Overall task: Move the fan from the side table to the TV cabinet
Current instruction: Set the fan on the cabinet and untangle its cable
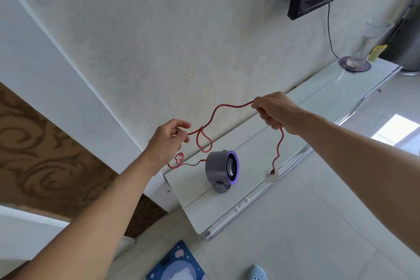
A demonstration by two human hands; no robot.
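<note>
The fan [221, 170] is set on the cabinet [318, 98]. Its red cord [229, 107] is pinched by the left hand [169, 140] and gripped in the right hand [271, 109]. If tugged taut, the fan could be toppled.

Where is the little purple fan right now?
In the head view, the fan stands on the white TV cabinet, near its left end, below and between the left hand and right hand, which hold up its red cord.

Bare forearms without sleeves, light blue perforated clog [258, 272] on one foot
</note>
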